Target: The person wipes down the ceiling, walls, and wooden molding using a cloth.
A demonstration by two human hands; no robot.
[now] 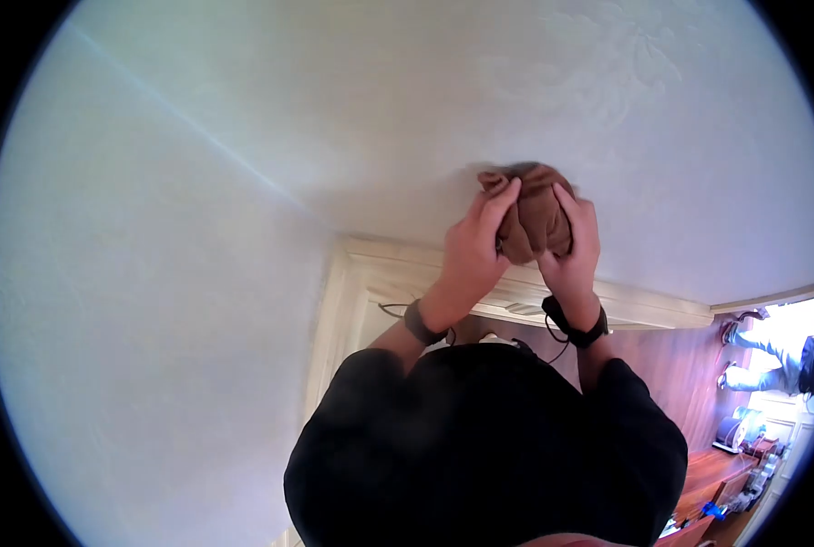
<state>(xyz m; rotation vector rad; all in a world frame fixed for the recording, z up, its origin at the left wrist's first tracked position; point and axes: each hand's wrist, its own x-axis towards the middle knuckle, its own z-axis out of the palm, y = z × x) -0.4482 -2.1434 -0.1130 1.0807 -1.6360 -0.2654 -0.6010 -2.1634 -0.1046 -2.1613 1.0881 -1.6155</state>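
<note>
A bunched brown cloth [536, 226] is between my two hands, up against or very near the pale wall [407, 118]. Its folds bulge at the middle, and a small twisted end sticks out at the upper left. My left hand [471, 251] grips the left side, thumb lying on the near face. On the opposite side, my right hand [576, 242] closes round it in the same way. Most fingers of both hands are hidden behind the cloth. Each wrist wears a dark band with a thin cable.
Below my hands runs cream wooden trim [644, 303], with a corner at its left end. A wooden floor [649, 356] lies lower down. At the far right stands another person in light blue jeans [762, 360]. Several items sit on a reddish wooden surface [712, 469] at the lower right.
</note>
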